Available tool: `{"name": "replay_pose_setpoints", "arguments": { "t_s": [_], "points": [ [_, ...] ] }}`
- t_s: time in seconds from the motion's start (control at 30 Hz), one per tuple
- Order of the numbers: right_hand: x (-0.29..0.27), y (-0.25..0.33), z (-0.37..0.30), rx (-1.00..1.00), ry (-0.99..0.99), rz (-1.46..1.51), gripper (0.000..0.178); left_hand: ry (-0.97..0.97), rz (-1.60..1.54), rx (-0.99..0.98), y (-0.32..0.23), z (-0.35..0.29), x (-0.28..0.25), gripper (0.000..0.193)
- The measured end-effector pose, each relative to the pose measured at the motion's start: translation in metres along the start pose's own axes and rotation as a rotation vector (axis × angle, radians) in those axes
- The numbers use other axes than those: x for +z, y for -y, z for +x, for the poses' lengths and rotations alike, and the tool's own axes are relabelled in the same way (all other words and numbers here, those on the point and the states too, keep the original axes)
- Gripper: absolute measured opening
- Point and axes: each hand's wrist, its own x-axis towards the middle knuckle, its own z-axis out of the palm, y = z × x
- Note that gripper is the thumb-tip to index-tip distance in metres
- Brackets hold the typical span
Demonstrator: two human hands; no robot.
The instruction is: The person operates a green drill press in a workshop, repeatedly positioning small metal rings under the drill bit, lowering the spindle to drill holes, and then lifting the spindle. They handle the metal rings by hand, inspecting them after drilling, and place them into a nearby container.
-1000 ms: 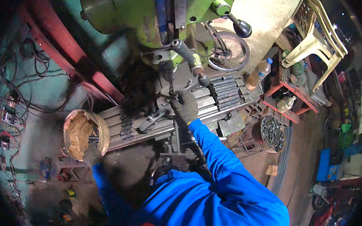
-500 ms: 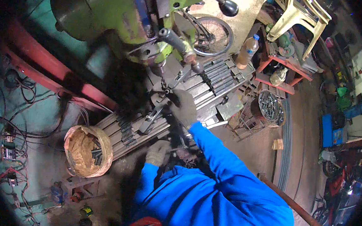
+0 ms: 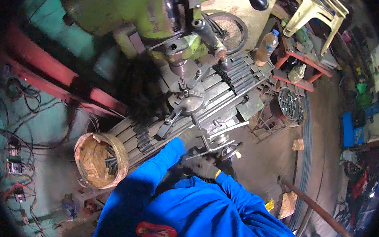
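Change noted at the left: the left hand [image 3: 192,137], in a dark grey glove, was low, near the person's body, half a second earlier; it is now seen farther forward, beside the bent metal bar handle [image 3: 220,147]. The round steel chuck [image 3: 190,104], clamped on the slotted grey metal surface [image 3: 121,136], was covered in part by the right hand [image 3: 201,166], also gloved; it is now uncovered. A small metal piece [image 3: 186,92] is seen at its centre, just below the drill bit [image 3: 182,81]. The right hand has been drawn back to the handle's near side. By judgement, the work has thus been shifted from chuck to handle. The hands are close together; whether either is closed on the handle cannot be told.

Containers, left to right. Pale round bucket [image 3: 121,148]: lined with crumpled brown paper, short dark rods [image 3: 111,161] lying inside. Clear plastic bottle [image 3: 265,51] with blue cap: part filled with brownish liquid. Round dark metal tin [image 3: 277,108]: heaped with small, shiny metal pieces.
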Motion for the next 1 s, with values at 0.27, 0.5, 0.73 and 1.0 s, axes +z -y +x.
{"name": "replay_pose_setpoints", "arguments": {
  "t_s": [0.27, 0.5, 0.73, 1.0],
  "points": [
    [-0.016, 0.019, -0.02, -0.034, -0.354, -0.033, 0.048, 0.016, -0.362, -0.106, 0.021, 0.011, 0.006, 0.033],
    [-0.045, 0.093, -0.03, -0.077, -0.625, 0.995, 0.043, -0.086, 0.317, 0.219, -0.015, -0.001, 0.005, 0.035],
    [-0.022, 0.034, -0.014, 0.187, -0.224, 0.28, 0.034, -0.259, -0.628, -0.399, -0.053, -0.001, 0.018, 0.037],
    [-0.121, 0.033, -0.018, 0.051, 0.048, -0.383, 0.03, -0.328, 0.058, -0.458, 0.012, 0.009, 0.092, 0.062]
  ]
}}
